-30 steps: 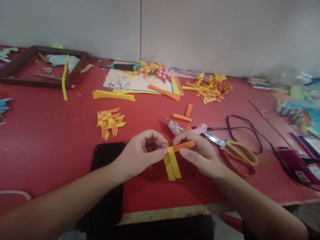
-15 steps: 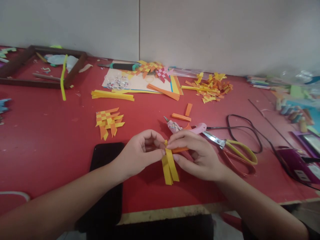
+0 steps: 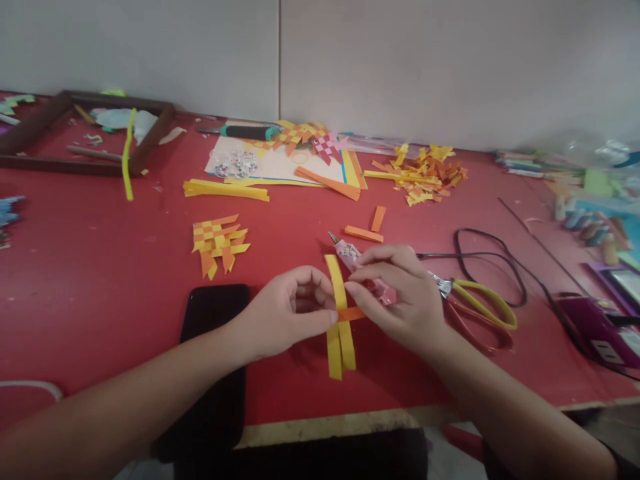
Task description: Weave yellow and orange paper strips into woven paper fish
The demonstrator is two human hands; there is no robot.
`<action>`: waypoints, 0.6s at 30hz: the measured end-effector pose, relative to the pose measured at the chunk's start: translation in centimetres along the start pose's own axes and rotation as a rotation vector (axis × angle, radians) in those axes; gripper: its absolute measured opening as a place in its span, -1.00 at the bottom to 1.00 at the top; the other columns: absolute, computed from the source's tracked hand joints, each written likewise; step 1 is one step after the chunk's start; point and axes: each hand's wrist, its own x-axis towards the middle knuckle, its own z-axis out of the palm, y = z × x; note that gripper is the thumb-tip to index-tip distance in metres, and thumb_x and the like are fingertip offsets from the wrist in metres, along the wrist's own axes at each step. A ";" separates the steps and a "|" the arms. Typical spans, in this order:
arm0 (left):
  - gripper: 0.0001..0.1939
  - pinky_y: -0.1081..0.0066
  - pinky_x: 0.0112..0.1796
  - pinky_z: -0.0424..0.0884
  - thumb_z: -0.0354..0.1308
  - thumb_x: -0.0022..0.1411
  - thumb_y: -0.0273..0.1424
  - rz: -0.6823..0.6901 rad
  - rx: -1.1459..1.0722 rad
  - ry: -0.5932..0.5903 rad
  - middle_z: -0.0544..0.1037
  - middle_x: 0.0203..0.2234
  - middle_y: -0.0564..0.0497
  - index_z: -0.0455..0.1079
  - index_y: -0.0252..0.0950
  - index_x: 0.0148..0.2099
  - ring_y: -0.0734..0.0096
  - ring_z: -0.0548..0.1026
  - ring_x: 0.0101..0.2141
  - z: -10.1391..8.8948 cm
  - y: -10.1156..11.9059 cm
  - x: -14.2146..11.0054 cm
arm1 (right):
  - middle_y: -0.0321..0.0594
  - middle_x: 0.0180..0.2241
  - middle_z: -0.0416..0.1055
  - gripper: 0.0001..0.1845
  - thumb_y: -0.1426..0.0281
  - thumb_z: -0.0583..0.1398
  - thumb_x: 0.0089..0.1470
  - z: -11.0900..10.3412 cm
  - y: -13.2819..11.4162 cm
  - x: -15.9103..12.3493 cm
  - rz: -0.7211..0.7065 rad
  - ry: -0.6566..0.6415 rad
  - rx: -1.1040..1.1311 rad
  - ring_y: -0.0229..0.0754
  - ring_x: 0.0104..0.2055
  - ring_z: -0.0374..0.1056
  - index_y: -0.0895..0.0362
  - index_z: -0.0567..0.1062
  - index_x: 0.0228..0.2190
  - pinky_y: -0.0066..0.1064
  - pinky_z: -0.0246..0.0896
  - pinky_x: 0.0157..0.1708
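My left hand (image 3: 287, 310) pinches a small bundle of folded paper strips between thumb and fingers. Two yellow paper strips (image 3: 347, 350) hang down from the bundle, while another yellow strip end (image 3: 334, 270) points up and away. An orange paper strip (image 3: 353, 313) crosses them and runs right, under my right hand (image 3: 397, 293). The right hand's fingers are slightly apart, its thumb tip close beside the upright yellow strip, with nothing visibly held. Partly hidden behind that hand lies a pink glue gun (image 3: 345, 250). Scissors (image 3: 483, 303) with yellow and red handles lie to its right.
A woven paper fish (image 3: 217, 243) and a black phone (image 3: 215, 373) lie left. Two orange pieces (image 3: 364, 233), yellow strips (image 3: 225, 191), a scrap pile (image 3: 425, 173) and a wooden frame (image 3: 65, 163) sit farther back. A black cord (image 3: 505, 263) loops at right.
The yellow strip that was folded down is now sticking up. My right hand has shifted slightly up and right, off the strips; the orange strip's crossing shows.
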 end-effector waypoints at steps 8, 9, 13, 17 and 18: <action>-0.73 0.48 -0.32 0.53 0.41 0.01 -0.47 -0.109 -0.258 0.221 0.49 -0.40 0.11 0.37 -0.29 -0.29 0.53 0.51 -0.38 -1.0 0.1 0.8 | -0.12 -0.12 0.53 -0.62 0.56 0.11 0.06 -2.5 6.5 -0.1 0.020 -0.211 -0.246 0.07 -0.05 0.42 0.04 0.50 -0.10 -0.04 0.29 -0.02; -0.74 0.49 -0.32 0.54 0.41 0.01 -0.47 -0.109 -0.282 0.240 0.48 -0.42 0.12 0.36 -0.29 -0.31 0.54 0.50 -0.39 -1.1 0.2 0.8 | -0.11 -0.09 0.53 -0.57 0.57 0.09 0.04 -2.7 7.1 -0.2 0.028 -0.255 -0.230 0.08 -0.02 0.42 0.04 0.50 -0.08 -0.02 0.28 0.00; -0.72 0.53 -0.37 0.53 0.42 -0.01 -0.49 -0.071 -0.332 0.277 0.43 -0.52 0.17 0.32 -0.28 -0.38 0.58 0.47 -0.45 -1.1 0.5 0.9 | -0.15 -0.02 0.52 -0.38 0.64 0.02 -0.06 -3.0 8.1 -0.5 0.014 -0.393 -0.158 0.04 0.05 0.40 0.02 0.46 0.02 0.01 0.26 0.07; -0.71 0.58 -0.41 0.47 0.40 0.02 -0.49 0.049 -0.303 0.354 0.39 -0.55 0.21 0.28 -0.26 -0.39 0.65 0.40 -0.52 -0.9 0.6 0.7 | -0.11 -0.05 0.51 -0.38 0.63 0.05 -0.12 -2.4 8.0 -0.7 0.024 -0.454 -0.158 0.06 0.02 0.38 0.06 0.46 -0.01 0.04 0.22 0.07; -0.71 0.59 -0.41 0.46 0.39 0.03 -0.49 0.076 -0.294 0.369 0.40 -0.55 0.21 0.28 -0.26 -0.39 0.65 0.40 -0.51 -0.9 0.5 0.7 | -0.11 -0.11 0.52 -0.42 0.62 0.07 -0.13 -2.3 8.0 -0.7 0.027 -0.451 -0.177 0.06 -0.04 0.39 0.06 0.47 -0.04 0.03 0.23 0.04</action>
